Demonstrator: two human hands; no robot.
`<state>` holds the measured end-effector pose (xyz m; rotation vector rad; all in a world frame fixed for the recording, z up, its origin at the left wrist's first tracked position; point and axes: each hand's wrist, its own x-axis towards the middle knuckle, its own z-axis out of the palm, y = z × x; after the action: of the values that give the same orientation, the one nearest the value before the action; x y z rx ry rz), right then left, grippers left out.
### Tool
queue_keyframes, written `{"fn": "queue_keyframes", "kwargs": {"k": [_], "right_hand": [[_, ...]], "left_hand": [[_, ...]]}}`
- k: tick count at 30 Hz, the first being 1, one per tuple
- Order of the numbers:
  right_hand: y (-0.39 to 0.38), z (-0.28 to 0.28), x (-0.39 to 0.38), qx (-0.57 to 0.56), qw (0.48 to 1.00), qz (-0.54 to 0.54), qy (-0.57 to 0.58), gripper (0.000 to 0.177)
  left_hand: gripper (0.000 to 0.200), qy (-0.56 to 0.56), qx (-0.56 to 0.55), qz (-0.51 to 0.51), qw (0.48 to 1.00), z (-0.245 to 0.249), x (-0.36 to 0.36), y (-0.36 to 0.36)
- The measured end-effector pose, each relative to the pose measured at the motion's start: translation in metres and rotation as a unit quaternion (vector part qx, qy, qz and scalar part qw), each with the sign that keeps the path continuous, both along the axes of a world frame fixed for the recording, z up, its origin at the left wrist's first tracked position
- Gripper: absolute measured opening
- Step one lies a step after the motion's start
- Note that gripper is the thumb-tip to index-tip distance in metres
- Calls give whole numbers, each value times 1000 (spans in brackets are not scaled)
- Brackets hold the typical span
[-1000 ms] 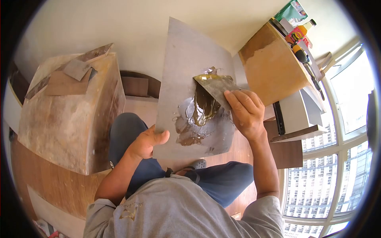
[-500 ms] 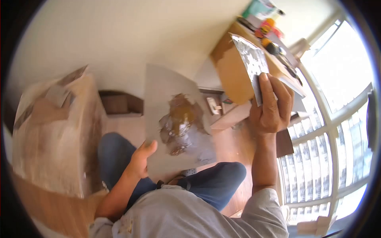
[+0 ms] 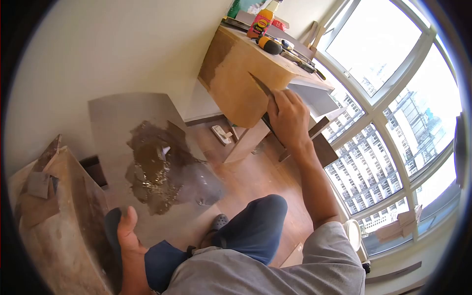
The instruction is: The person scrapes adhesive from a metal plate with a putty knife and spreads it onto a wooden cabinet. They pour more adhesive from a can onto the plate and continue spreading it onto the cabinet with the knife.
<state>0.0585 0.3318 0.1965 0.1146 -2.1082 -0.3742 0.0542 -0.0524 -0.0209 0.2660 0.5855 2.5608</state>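
Note:
My left hand (image 3: 130, 235) holds a thin grey board (image 3: 110, 115) from its near left edge, thumb showing and the other fingers hidden beneath. On the board lies a glossy pool of wet brown paste (image 3: 152, 167), like glue. My right hand (image 3: 290, 118) grips a thin flat spreader (image 3: 260, 84), now seen nearly edge-on. The spreader is against or very close to the curved wooden panel (image 3: 241, 98) of a cabinet; contact is hard to make out. A darker brown patch covers the panel's upper left part.
On the cabinet top stand a drink bottle (image 3: 261, 20), an orange-and-black tool (image 3: 270, 45) and several hand tools. A worn wooden box (image 3: 64, 221) sits at lower left. A small white-and-wood block (image 3: 221, 135) lies on the floor (image 3: 246, 177). Tall windows (image 3: 378, 44) line the right.
My right hand has brought the spreader from a raised, face-on position to the cabinet panel. The view has turned right, and the board appears further left, still in my left hand.

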Motion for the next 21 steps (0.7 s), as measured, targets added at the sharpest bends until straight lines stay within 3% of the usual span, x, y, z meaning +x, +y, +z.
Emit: {"fn": "queue_keyframes", "kwargs": {"k": [5, 7, 8, 13, 15, 16, 21], "right_hand": [[9, 38, -8, -21, 998, -50, -28, 8], [10, 54, -7, 35, 998, -31, 40, 9], [2, 62, -1, -16, 999, -48, 13, 9], [-10, 54, 4, -26, 999, -37, -8, 12], [-5, 44, 0, -139, 983, -79, -90, 15], [3, 39, -3, -143, 982, -82, -97, 16], [11, 38, -7, -131, 986, -98, -38, 18]], "left_hand": [[57, -3, -3, 46, 999, -11, -12, -14], [56, -9, 9, 54, 998, -16, -16, -17], [56, -12, 13, 52, 998, -18, -18, -17], [52, -23, 38, 45, 998, -35, -25, -20], [52, -23, 33, 45, 998, -35, -26, -21], [52, -22, 27, 46, 998, -34, -26, -21], [53, -28, 48, 48, 997, -29, -25, -19]]}}
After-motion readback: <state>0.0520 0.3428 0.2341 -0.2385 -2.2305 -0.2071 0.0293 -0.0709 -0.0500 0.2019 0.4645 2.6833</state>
